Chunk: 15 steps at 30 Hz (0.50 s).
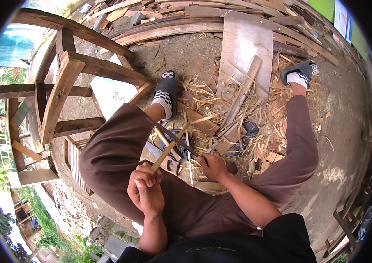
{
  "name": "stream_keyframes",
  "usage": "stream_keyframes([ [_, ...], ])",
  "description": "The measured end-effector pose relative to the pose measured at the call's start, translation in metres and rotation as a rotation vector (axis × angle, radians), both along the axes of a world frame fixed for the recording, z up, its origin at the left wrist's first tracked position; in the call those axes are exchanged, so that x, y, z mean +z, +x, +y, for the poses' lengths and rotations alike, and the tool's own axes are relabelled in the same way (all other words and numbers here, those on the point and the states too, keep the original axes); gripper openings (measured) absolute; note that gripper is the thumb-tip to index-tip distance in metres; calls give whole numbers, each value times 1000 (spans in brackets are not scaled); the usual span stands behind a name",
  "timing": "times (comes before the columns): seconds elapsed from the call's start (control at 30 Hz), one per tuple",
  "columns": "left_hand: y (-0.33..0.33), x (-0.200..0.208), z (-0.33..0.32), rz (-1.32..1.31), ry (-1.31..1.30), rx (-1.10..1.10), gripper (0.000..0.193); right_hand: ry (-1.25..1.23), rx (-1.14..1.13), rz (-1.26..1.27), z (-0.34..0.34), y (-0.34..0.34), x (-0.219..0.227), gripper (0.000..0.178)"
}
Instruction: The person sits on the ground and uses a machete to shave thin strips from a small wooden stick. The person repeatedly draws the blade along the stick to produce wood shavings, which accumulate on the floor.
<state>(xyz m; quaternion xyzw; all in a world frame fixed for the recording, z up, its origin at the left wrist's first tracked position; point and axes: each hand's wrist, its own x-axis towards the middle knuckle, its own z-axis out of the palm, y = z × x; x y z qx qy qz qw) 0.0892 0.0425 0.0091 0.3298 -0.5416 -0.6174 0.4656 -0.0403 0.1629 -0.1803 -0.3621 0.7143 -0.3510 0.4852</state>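
Observation:
My left hand (145, 186) is closed round the lower end of a thin light-brown wooden strip (168, 150), which slants up and away to the right. In my right hand (213, 167) is a long, narrow, dark-bladed knife (170, 134). Its blade points up and left, crossing the strip a little beyond my left fist; the right fingers hide most of the handle. Both hands are in front of my lap, between my spread knees. Below them on the ground lies a handsaw (169, 165), partly covered by the blade and strip.
Curled shavings (203, 94) and offcuts litter the ground between my feet. A pale flat board (245, 46) lies ahead, with a narrow plank (243, 90) across it. At left stands a wooden frame (61, 94), close to my left knee. Lumber (172, 30) is piled at the back.

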Motion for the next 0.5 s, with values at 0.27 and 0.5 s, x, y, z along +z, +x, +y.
stream_keyframes([
  [0.27,-5,4,-2,-6,131,48,38,81,-113,25,11,-4,-25,48],
  [0.5,-9,4,-5,-33,123,30,33,-28,-49,75,8,-8,-3,48],
])
